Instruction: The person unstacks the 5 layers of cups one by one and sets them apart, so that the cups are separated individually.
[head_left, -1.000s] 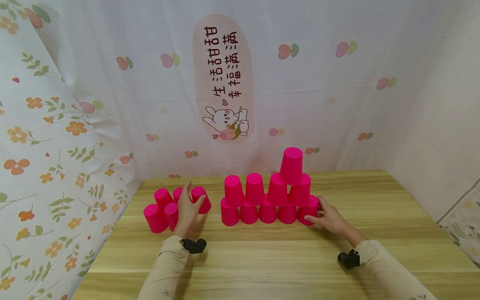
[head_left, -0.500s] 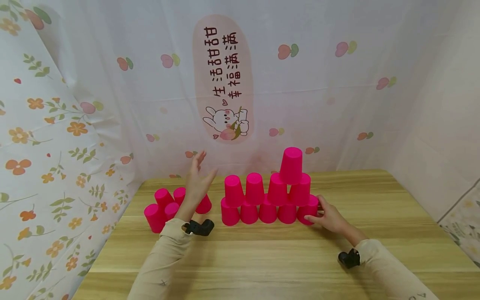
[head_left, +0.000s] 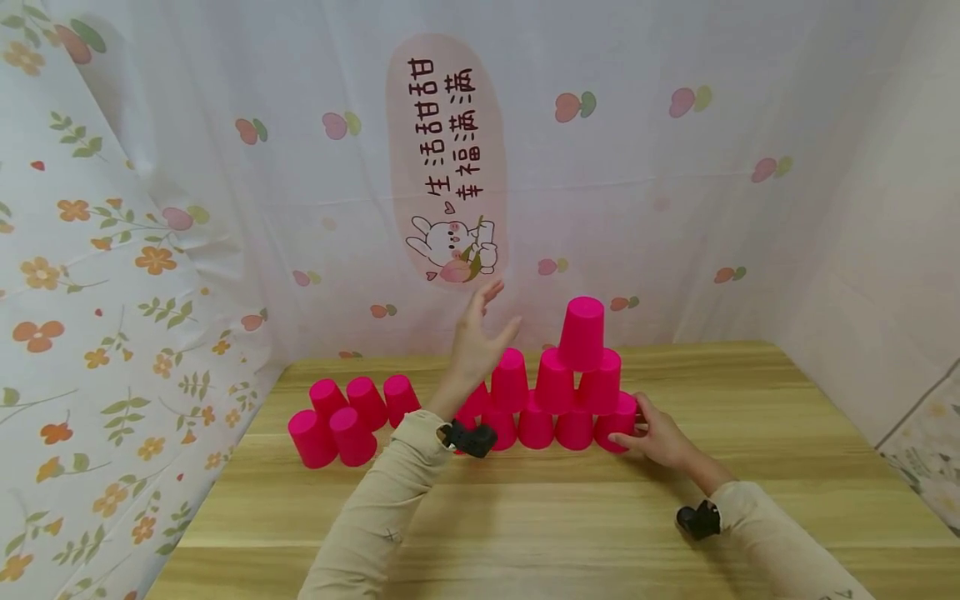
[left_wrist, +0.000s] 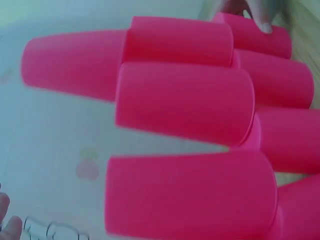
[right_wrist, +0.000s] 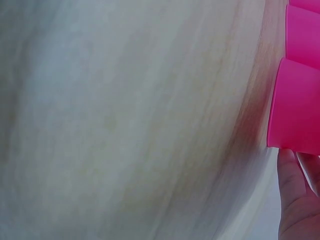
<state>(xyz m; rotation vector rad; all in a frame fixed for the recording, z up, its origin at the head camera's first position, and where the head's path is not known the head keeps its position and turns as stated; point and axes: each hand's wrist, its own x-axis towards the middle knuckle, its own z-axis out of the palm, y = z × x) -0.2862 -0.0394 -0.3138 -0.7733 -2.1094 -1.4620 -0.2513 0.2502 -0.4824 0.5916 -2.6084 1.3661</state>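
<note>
Upside-down pink cups stand in a stacked wall: a bottom row, a second row [head_left: 555, 381] on it, and one top cup [head_left: 582, 333] at the right. My left hand [head_left: 477, 346] is raised in front of the wall's left end, fingers apart, holding nothing; it hides part of the left cups. Its fingertips [left_wrist: 11, 229] show at the corner of the left wrist view. My right hand [head_left: 662, 435] holds the rightmost bottom cup [head_left: 615, 421], thumb at its front and fingers at its far side. In the right wrist view, fingers [right_wrist: 292, 185] touch this cup [right_wrist: 297, 107].
Several loose upside-down pink cups [head_left: 352, 436] stand on the wooden table [head_left: 540, 525] at the left, one [head_left: 400, 398] nearest the wall. A white printed curtain [head_left: 660, 233] hangs behind the table's back edge.
My left hand has risen away from the loose cups at the left and moved right, over to the wall's left end. The right hand and the stacked cups have stayed in place.
</note>
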